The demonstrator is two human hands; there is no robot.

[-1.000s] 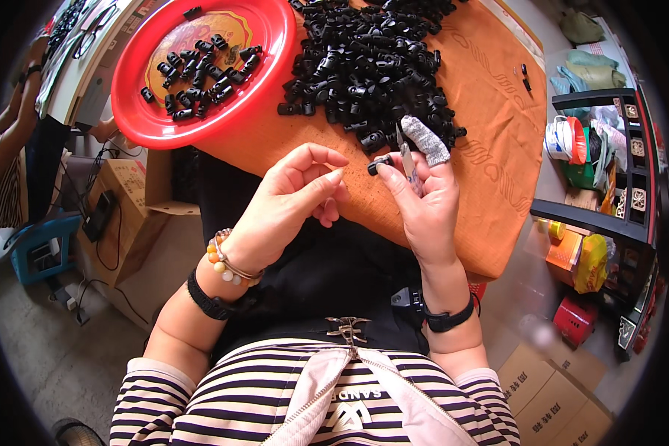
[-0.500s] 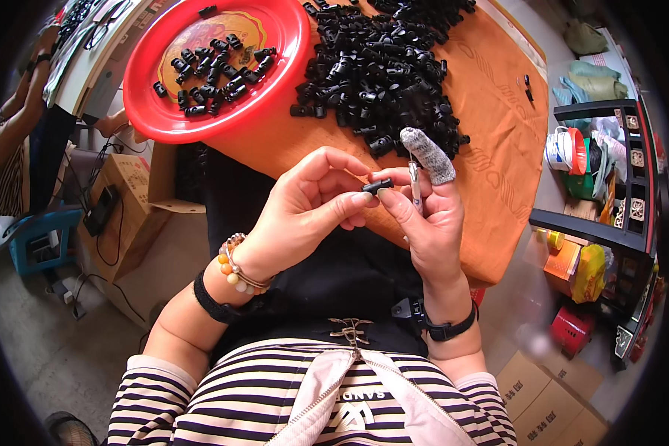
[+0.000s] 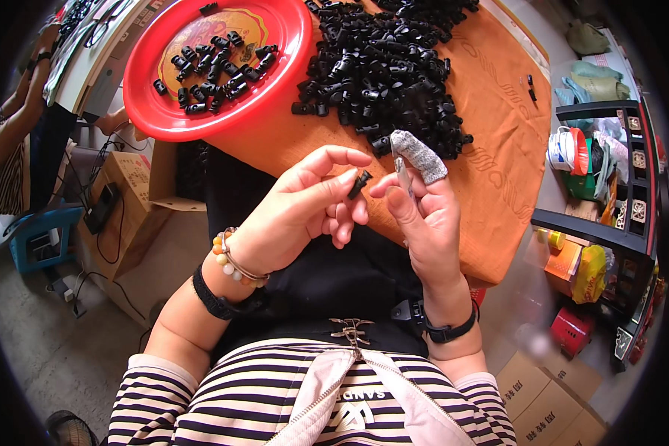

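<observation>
Pinched between thumb and index finger of my left hand (image 3: 293,208) is a small black plastic part (image 3: 360,184), tilted, with a flared end. My right hand (image 3: 432,223), just beside it, is closed around a slim, pale, shiny tool (image 3: 402,177) that points up and away from me; its exact kind is hard to make out. A grey knitted finger sleeve (image 3: 421,157) covers one right finger. The two hands are slightly apart. Beyond them lies a big heap of black plastic parts (image 3: 383,74). To its left, a red round tray (image 3: 143,100) carries several barrel-shaped black pieces.
An orange cloth (image 3: 490,149) covers the table, with a few loose black pieces (image 3: 531,88) at its right. Cardboard boxes (image 3: 119,215) and a blue stool (image 3: 41,238) stand left. On the right are a dark shelf (image 3: 595,227) and cartons (image 3: 546,401). Another person's arm (image 3: 30,111) shows far left.
My hands have come apart. The left has turned the black part more upright and drawn it away from the right hand; the right hand's sleeved finger and tool have shifted slightly left.
</observation>
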